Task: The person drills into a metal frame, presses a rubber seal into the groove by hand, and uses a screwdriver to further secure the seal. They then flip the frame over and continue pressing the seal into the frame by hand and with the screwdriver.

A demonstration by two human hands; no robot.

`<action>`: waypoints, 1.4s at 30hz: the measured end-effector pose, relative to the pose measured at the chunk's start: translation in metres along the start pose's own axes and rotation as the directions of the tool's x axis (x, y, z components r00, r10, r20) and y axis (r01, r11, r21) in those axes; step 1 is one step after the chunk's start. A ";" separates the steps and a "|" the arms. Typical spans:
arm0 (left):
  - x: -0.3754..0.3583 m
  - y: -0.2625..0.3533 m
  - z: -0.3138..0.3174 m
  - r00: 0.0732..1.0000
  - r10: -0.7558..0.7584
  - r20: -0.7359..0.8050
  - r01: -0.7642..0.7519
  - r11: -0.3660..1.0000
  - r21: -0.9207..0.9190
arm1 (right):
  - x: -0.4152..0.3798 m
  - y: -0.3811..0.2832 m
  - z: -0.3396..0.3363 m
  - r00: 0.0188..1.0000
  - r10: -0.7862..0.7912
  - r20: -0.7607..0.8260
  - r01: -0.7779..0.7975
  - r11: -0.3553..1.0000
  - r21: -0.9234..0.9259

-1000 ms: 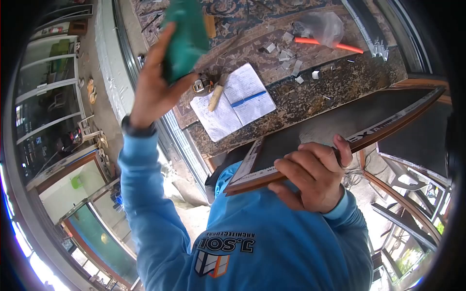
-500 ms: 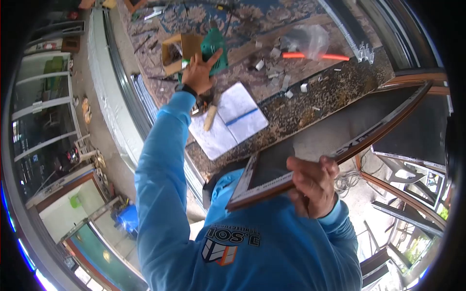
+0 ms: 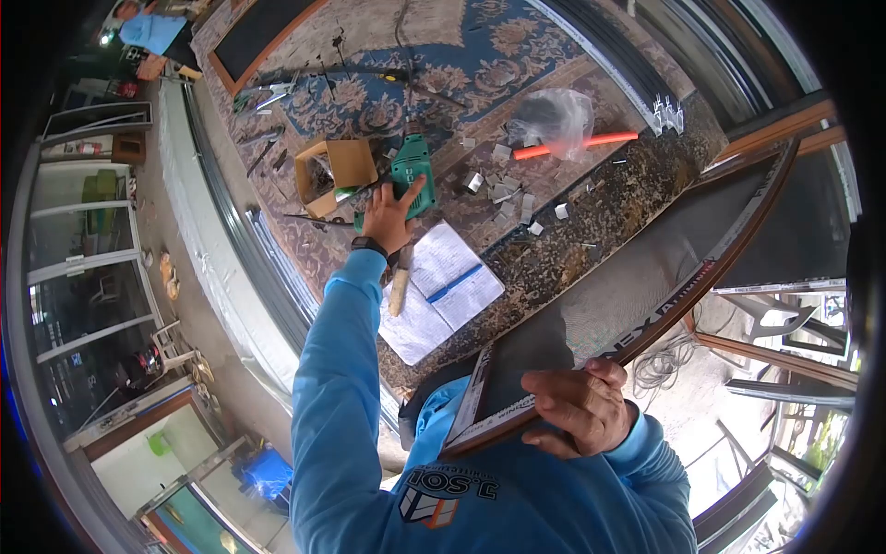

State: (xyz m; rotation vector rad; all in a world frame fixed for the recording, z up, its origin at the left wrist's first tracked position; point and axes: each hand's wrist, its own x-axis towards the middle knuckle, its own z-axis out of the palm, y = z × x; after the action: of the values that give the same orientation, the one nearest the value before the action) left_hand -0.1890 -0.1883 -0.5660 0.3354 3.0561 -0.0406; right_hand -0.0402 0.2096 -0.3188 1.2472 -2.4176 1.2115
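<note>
My left hand point(image 3: 388, 218) reaches across the worktable and lies over a green corded power tool point(image 3: 412, 175), its fingers around the tool's near side. A dark watch is on that wrist. My right hand point(image 3: 577, 406) grips the brown edge of a framed mesh screen point(image 3: 609, 286), tilted between my body and the table. Printed protective tape runs along the frame. Close to my left hand are an open cardboard box point(image 3: 349, 166), a wooden handle point(image 3: 399, 291) and an open notebook point(image 3: 448, 323) with a blue pen point(image 3: 454, 284) on it.
Small metal offcuts point(image 3: 506, 192), an orange strip point(image 3: 577, 145) and a clear plastic bag point(image 3: 554, 115) lie on the patterned table cover point(image 3: 443, 69). Long profiles point(image 3: 600, 55) line the far right. Another person point(image 3: 157, 35) is at the upper left. Coiled wire point(image 3: 664, 365) lies on the floor.
The view has tilted upward, bringing more of the table's far part and another person into sight. My left hand stays on the power tool and my right hand on the screen frame.
</note>
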 end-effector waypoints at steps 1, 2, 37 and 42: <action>0.000 0.005 0.000 0.999 -0.018 -0.048 0.018 1.000 0.013 | -0.001 0.000 -0.001 1.000 0.002 -0.002 -0.002 1.000 -0.003; 0.004 0.008 -0.001 0.994 -0.035 -0.099 0.038 0.999 0.030 | -0.001 -0.001 0.000 1.000 0.000 -0.008 0.000 1.000 -0.005; -0.205 0.254 -0.354 0.910 -0.408 0.075 0.383 0.757 -0.529 | -0.013 0.115 -0.021 0.853 -0.451 -0.261 0.364 0.875 -0.320; -0.190 0.263 -0.364 0.898 -0.413 0.154 0.439 0.808 -0.392 | -0.015 0.116 -0.029 0.864 -0.469 -0.185 0.395 0.858 -0.330</action>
State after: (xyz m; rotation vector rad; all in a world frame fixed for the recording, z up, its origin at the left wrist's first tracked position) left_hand 0.0303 0.0400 -0.1947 -0.3781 2.8980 0.5637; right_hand -0.1227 0.2772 -0.3753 1.3494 -1.8920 0.8052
